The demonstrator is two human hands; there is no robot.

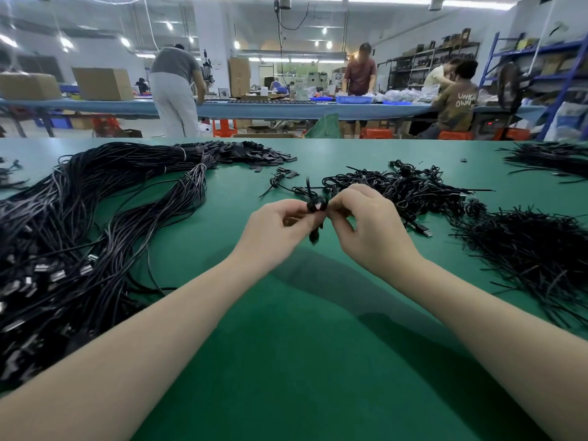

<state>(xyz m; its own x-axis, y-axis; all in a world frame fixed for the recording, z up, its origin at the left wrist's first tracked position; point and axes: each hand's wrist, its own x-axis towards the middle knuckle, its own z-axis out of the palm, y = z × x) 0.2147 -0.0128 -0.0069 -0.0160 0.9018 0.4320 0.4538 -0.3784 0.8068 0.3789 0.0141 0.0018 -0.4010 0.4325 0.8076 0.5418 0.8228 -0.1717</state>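
HEAD CAMERA: At a green-matted counter [286, 361] on a factory floor, a worker binds a small coiled cable [316, 206], held just above the mat between both hands. The left grip [280, 227] is curled closed, thumb and fingers pinching the coil's left side. The right grip [370, 230] is likewise curled, its fingertips pinching the coil's right side. A thin black tie [308, 186] pokes up from the coil, and a plug end [314, 238] dangles below it.

The coil looks feather-light and soft, a thin rubbery cord that would likely spring open if the pinch loosens. Its smooth jacket seems a little slippery, so the surest hold is probably across the wrapped middle rather than on the rigid plug. The tie appears to be a bendable strip, apt to hold a twist.

To the left sprawls a heap of loose cables [79, 224], glossy black strands ending in metal connectors [57, 275]. Beyond the hands lies a pile of bundled coils [397, 189], and at right a bristly mound of spare ties [534, 256]. Other workers [361, 71] stand at a long blue counter [254, 109] behind.
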